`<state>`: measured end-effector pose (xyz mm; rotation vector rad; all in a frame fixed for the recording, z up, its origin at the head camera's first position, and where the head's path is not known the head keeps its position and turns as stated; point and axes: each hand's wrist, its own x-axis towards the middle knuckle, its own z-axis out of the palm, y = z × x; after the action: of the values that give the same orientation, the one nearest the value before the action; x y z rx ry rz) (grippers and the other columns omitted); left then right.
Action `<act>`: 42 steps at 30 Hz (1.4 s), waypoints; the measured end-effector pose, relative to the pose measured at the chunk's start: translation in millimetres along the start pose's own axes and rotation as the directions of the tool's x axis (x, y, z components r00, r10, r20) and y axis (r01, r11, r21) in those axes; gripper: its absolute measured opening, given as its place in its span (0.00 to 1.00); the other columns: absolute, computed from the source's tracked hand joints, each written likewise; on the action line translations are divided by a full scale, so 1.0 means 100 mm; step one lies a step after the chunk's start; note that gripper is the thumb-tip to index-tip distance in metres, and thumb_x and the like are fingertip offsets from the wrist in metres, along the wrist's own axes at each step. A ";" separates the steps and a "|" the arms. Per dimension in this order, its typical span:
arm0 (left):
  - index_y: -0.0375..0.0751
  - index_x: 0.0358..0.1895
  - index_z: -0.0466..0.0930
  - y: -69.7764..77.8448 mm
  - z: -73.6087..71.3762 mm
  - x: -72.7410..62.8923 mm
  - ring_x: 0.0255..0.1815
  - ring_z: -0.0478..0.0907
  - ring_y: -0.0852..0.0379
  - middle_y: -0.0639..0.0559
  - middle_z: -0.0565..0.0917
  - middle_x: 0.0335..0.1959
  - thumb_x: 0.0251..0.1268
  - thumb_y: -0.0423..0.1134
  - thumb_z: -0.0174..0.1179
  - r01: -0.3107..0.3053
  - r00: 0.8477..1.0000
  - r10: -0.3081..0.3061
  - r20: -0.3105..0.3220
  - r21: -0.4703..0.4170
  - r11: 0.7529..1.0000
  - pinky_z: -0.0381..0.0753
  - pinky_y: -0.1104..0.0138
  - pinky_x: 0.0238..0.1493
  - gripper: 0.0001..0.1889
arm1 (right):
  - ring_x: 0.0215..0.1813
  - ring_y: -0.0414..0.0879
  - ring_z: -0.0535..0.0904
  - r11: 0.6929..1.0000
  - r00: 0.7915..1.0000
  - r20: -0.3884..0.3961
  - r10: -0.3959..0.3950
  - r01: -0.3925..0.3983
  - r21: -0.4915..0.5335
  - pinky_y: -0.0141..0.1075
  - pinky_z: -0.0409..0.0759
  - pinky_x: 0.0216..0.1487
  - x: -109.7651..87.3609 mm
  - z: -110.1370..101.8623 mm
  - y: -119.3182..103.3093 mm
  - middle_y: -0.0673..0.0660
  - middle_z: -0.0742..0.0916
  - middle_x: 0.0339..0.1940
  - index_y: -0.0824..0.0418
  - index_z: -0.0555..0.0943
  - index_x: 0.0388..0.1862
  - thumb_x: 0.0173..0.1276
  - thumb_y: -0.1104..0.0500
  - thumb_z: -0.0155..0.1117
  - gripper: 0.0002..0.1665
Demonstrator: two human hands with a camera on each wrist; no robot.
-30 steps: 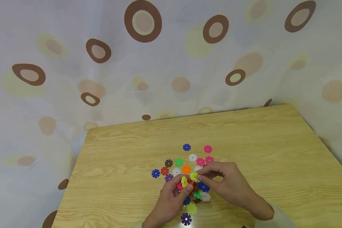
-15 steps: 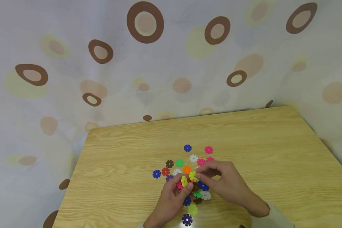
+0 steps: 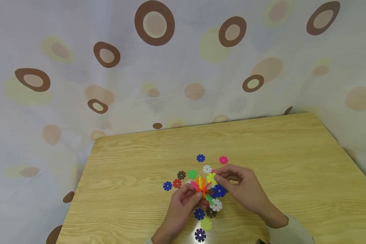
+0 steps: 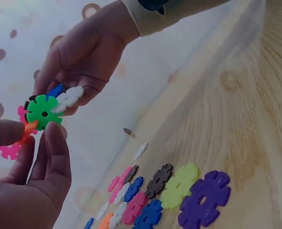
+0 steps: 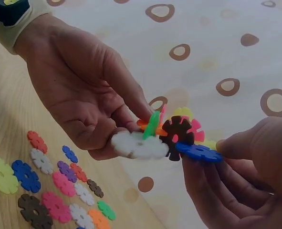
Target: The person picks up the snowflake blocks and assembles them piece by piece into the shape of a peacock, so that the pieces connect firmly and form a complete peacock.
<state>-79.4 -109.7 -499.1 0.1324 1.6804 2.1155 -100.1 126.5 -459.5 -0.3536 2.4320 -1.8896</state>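
Note:
My left hand (image 3: 178, 208) pinches an orange snowflake disc (image 3: 202, 191) within a cluster of interlocked plastic discs. Notched discs in pink, green (image 4: 44, 113), white (image 5: 140, 145), blue (image 5: 199, 151) and dark brown (image 5: 177, 136) jut from the cluster at different angles. On the cluster's right side, my right hand (image 3: 247, 193) pinches a yellow disc (image 3: 211, 178) between thumb and fingers. The right wrist view shows only this disc's edge, behind the blue one; whether it is slotted in, I cannot tell. Both hands are above the table.
Loose snowflake discs in several colours lie on the wooden table (image 3: 134, 189) around and under the hands. A purple disc (image 3: 200, 235) lies nearest the front; a blue one (image 3: 200, 158) and a pink one (image 3: 223, 160) lie farthest back. A patterned curtain (image 3: 170, 74) hangs behind.
The cluster has been turned in my left hand, bringing its orange, green and white discs more into view. My right hand has moved slightly up and right, still pinching a yellow disc.

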 end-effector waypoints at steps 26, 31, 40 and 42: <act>0.44 0.44 0.74 0.03 -0.09 0.05 0.51 0.83 0.59 0.56 0.83 0.46 0.84 0.35 0.57 -0.004 0.995 -0.003 -0.097 -0.078 0.997 0.88 0.65 0.62 0.04 | 0.48 0.40 0.85 0.806 0.934 0.342 0.106 0.120 -0.579 0.40 0.91 0.52 -0.19 0.35 0.43 0.44 0.88 0.45 0.56 0.90 0.50 0.62 0.51 0.86 0.20; 0.46 0.44 0.75 0.03 -0.07 0.03 0.47 0.82 0.62 0.58 0.83 0.43 0.83 0.35 0.57 0.017 0.997 -0.021 -0.072 -0.061 0.998 0.87 0.69 0.57 0.04 | 0.39 0.36 0.80 0.898 0.908 0.394 0.140 0.051 -0.437 0.34 0.86 0.40 -0.16 0.26 0.47 0.45 0.86 0.37 0.55 0.84 0.48 0.61 0.57 0.86 0.20; 0.40 0.48 0.75 0.08 -0.02 0.01 0.44 0.82 0.63 0.57 0.84 0.43 0.83 0.38 0.60 -0.001 0.999 0.006 -0.054 0.079 0.997 0.85 0.72 0.51 0.06 | 0.39 0.35 0.85 0.992 0.987 0.153 0.048 -0.029 -0.124 0.31 0.89 0.39 -0.29 -0.08 0.39 0.49 0.90 0.39 0.56 0.84 0.49 0.73 0.64 0.75 0.10; 0.39 0.48 0.75 0.08 -0.03 0.01 0.46 0.85 0.62 0.57 0.85 0.45 0.84 0.37 0.59 -0.006 0.999 0.009 -0.043 0.067 0.998 0.87 0.71 0.54 0.06 | 0.40 0.39 0.87 0.997 0.991 0.135 -0.011 0.021 -0.069 0.34 0.92 0.41 -0.31 -0.14 0.31 0.51 0.91 0.42 0.56 0.84 0.51 0.74 0.66 0.73 0.11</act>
<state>-83.7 -113.7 -492.1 0.1135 1.7798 2.0820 -77.1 153.6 -489.1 -0.4885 2.4184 -1.7281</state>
